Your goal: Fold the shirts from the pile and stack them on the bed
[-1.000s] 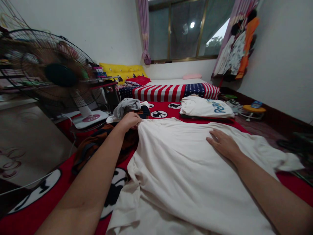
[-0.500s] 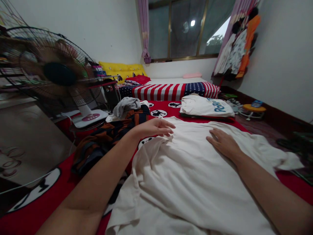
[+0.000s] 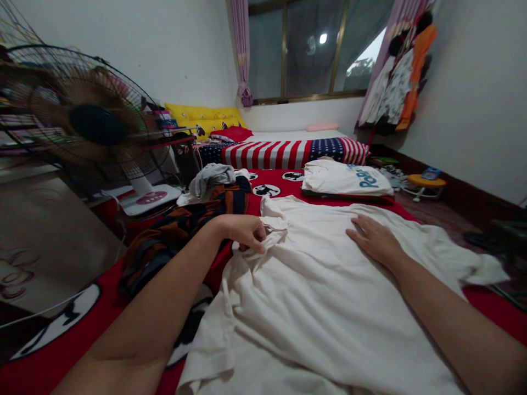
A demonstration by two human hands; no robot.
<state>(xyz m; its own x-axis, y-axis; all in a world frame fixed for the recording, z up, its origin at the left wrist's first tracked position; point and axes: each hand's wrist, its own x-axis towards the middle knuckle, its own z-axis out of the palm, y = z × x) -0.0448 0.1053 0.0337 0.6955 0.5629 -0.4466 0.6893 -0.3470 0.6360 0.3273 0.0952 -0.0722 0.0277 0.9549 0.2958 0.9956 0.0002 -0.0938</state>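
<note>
- The cream shirt [image 3: 325,307] is lying spread out and wrinkled on a red bed cover [image 3: 53,359] with white-and-black round patterns, and its near end is running out of view.
- The left hand [image 3: 246,232] is bending down at the shirt's left edge; its fingers are curling in, with thumb and forefinger closing on a bunched fold of the cloth.
- The right hand [image 3: 376,238] is resting palm down on the far right part of the shirt; its fingers are lying nearly straight and a little apart, gripping nothing.
- A dark garment with orange-brown stripes [image 3: 150,260] is lying crumpled to the left of the shirt, with a grey garment [image 3: 213,178] heaping up at its far end.
- A folded white top [image 3: 343,180] with blue lettering is sitting on a pile just beyond the shirt.
- Farther beyond the shirt, a cloth with stars and red-and-white stripes [image 3: 284,154] is hanging over the side of another bed.
- A fan [image 3: 94,125] is standing well to the left of the shirt.
- A yellow-topped stool [image 3: 426,181] is standing beyond the shirt, off to its right.
</note>
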